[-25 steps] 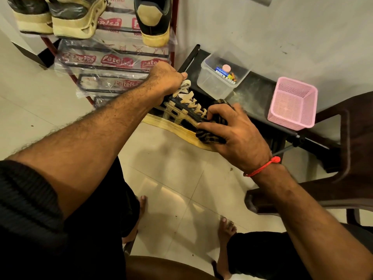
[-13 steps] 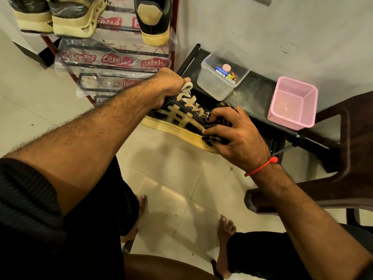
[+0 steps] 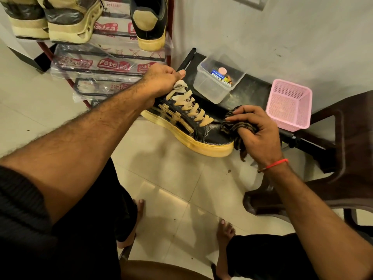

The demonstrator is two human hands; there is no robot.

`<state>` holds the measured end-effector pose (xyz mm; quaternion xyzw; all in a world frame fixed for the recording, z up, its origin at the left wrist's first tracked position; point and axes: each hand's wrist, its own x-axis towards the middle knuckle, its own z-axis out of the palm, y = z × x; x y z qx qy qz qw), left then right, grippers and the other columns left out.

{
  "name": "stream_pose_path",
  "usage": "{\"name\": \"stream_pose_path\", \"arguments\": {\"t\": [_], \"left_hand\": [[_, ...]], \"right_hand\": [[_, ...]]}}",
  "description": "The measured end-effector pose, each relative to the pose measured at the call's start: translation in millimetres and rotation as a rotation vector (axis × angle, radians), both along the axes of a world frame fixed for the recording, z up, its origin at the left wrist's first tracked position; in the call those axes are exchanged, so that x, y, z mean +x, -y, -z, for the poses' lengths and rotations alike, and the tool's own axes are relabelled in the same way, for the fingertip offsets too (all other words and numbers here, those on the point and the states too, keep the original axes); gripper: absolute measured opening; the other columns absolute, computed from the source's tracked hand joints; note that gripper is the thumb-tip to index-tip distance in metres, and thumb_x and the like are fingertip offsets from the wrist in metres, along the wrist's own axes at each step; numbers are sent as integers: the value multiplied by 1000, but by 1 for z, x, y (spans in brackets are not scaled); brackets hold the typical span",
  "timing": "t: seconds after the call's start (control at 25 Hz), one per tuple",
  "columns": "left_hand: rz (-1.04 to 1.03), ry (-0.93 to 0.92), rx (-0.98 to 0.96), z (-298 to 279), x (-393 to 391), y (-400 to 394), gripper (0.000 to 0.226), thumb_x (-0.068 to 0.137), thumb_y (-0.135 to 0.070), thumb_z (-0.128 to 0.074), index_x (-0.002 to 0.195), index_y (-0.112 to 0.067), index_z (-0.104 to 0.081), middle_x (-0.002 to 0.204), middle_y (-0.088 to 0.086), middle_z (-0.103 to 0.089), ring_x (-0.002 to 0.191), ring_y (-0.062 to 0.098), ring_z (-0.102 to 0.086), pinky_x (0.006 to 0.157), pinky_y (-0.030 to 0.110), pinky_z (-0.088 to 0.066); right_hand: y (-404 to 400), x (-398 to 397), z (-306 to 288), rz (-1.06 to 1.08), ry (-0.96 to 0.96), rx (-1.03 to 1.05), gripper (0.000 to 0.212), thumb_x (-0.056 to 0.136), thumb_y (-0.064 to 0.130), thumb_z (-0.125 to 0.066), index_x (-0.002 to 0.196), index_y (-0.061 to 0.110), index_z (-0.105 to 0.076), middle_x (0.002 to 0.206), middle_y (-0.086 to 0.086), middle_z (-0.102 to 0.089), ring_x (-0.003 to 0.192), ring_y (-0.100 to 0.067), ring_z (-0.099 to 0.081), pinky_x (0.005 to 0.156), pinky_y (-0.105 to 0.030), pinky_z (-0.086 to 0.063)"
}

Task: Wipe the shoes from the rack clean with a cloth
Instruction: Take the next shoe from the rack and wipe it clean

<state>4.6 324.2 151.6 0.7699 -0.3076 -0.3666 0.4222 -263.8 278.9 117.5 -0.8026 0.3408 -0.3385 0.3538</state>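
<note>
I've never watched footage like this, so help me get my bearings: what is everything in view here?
Shoe being wiped: one, black with tan stripes, held over the floor.
Cloth: one, dark striped, at the shoe's toe.
Shoes on rack: three visible, top shelf.
Shoe rack: one, red frame, plastic-wrapped shelves.
Clear container: one, holding small items, on the black bench.
Pink basket: one, on the bench.
Brown chair: one, right.
Left hand: grips the shoe's heel end.
Right hand: holds the cloth.
</note>
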Motion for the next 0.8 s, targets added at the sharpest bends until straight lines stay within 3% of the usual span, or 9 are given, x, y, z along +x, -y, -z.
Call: {"name": "stream_pose_path", "arguments": {"t": [0.16,0.24,0.32,0.4,0.48,0.52,0.6,0.68,0.8], "left_hand": [[44,-40,-86,-2,0,1,37,103,-48,-53,92,-17,-71,86,0,-73,75,12,-67,73,32,-54],[92,17,-76,0,-4,1,41,106,-48,-46,94,-17,-69,93,2,-74,81,14,-66,82,35,-54],[139,54,-59,-2,-7,4,49,104,-54,-43,109,-12,-68,106,4,-74,93,16,-67,96,41,-54],[217,88,5,-8,-10,3,73,90,-71,-55,134,-12,-58,126,6,-67,112,20,-64,103,46,-51],[286,139,26,-11,-13,3,94,70,-68,-74,141,-13,-50,126,2,-64,112,19,-62,96,37,-53],[299,142,0,-10,-13,4,89,69,-57,-82,139,-12,-51,119,-1,-65,105,15,-65,87,30,-55],[285,139,-94,-9,-14,5,52,77,-26,-87,119,-15,-58,102,-5,-68,88,9,-69,70,21,-54],[256,192,-167,-12,-9,2,35,78,-11,-83,100,-22,-58,92,-4,-68,81,9,-69,67,24,-55],[232,243,-194,-11,2,-6,30,74,-7,-81,96,-11,-62,91,6,-70,82,18,-70,72,37,-60]], "right_hand": [[-18,18,8,127,306,164,40,79,-10,-48,97,15,-74,110,-13,-63,109,-15,-60,97,-31,-51],[-22,25,7,185,437,136,37,80,-9,-49,93,17,-73,106,-15,-64,106,-23,-61,95,-42,-52],[-20,28,4,222,509,76,33,81,-7,-49,92,13,-73,103,-18,-65,102,-32,-62,93,-51,-53],[-14,27,3,263,524,20,32,81,-10,-48,92,10,-71,101,-19,-66,100,-36,-61,91,-52,-53],[-11,25,5,290,502,52,32,81,-10,-48,94,8,-71,101,-20,-67,100,-35,-62,92,-52,-53],[-13,25,3,280,473,99,30,82,-9,-49,97,6,-70,102,-20,-67,101,-33,-63,92,-51,-54],[-16,24,-2,161,316,94,28,81,-2,-53,103,4,-70,106,-17,-67,104,-26,-64,95,-44,-54],[-23,21,-7,-72,-6,-170,31,79,10,-59,107,7,-71,113,-10,-65,108,-23,-61,97,-37,-52],[-37,20,-13,-391,-336,-371,45,83,34,-56,120,11,-68,124,-7,-60,114,-25,-57,98,-35,-50]]}}
